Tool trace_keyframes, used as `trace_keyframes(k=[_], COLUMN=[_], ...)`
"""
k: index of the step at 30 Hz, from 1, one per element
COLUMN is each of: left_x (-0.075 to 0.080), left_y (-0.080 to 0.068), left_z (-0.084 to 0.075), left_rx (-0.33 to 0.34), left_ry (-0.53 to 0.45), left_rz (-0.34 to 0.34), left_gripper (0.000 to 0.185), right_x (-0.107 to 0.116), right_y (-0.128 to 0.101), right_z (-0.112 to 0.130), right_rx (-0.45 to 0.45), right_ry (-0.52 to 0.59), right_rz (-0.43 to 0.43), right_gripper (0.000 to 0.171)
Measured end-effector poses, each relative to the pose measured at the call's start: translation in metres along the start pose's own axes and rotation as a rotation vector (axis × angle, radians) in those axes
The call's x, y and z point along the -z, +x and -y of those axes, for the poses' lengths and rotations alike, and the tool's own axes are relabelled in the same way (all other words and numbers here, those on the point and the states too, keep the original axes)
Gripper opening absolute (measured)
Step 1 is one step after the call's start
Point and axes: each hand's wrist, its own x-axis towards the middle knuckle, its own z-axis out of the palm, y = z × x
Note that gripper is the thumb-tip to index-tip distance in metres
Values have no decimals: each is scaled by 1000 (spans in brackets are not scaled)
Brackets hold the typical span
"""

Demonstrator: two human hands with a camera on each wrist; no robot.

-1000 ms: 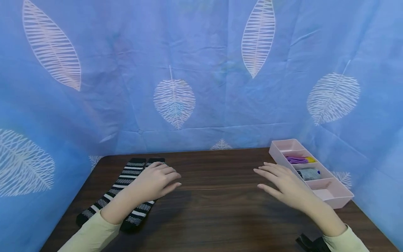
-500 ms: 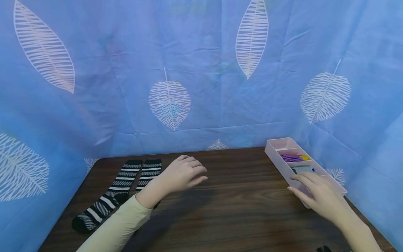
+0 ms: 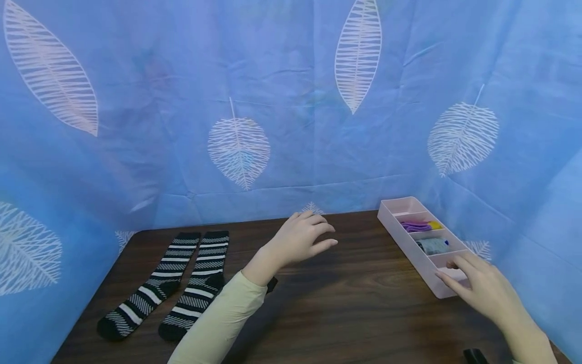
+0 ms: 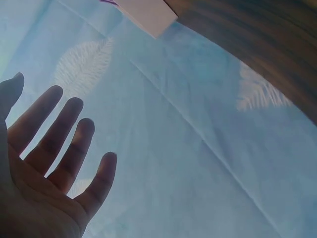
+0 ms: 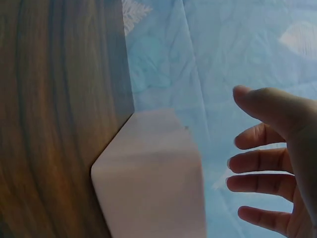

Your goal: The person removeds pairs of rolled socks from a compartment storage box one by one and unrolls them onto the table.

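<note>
My left hand (image 3: 297, 240) hovers over the middle of the table toward the back, holding nothing. In the left wrist view its fingers (image 4: 74, 153) are spread and slightly bent. My right hand (image 3: 484, 290) is at the near end of a pale pink divided box (image 3: 406, 253), its fingers loosely curved over the front compartment. Thumb and fingers stand apart in the right wrist view, beside the box's end wall (image 5: 148, 188). Inside the box lie a folded purple cloth item (image 3: 416, 227) with a yellow part and a rolled grey-blue one (image 3: 433, 245).
Two black-and-white striped socks, a left one (image 3: 150, 293) and a right one (image 3: 200, 288), lie flat on the table's left. My left sleeve (image 3: 223, 318) partly covers the right sock. A blue leaf-print curtain (image 3: 291, 151) hangs behind the dark wooden table (image 3: 345, 313).
My left hand has moved right, away from over the socks, which show more now. My right hand has moved right and nearer to me, to the box's near end. The view has shifted slightly right.
</note>
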Motion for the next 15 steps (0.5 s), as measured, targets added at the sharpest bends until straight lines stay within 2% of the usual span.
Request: trace_keyframes(k=[10, 15], left_x=[-29, -44], left_y=[56, 83], left_z=[-26, -38], left_rx=[69, 103], left_ry=[-58, -75], left_rz=[104, 135], left_gripper=[37, 37], right_x=[-1, -3], right_y=[-15, -19], right_z=[-25, -30], right_rx=[-123, -148], right_ry=[20, 11], right_rz=[74, 88], right_gripper=[29, 30])
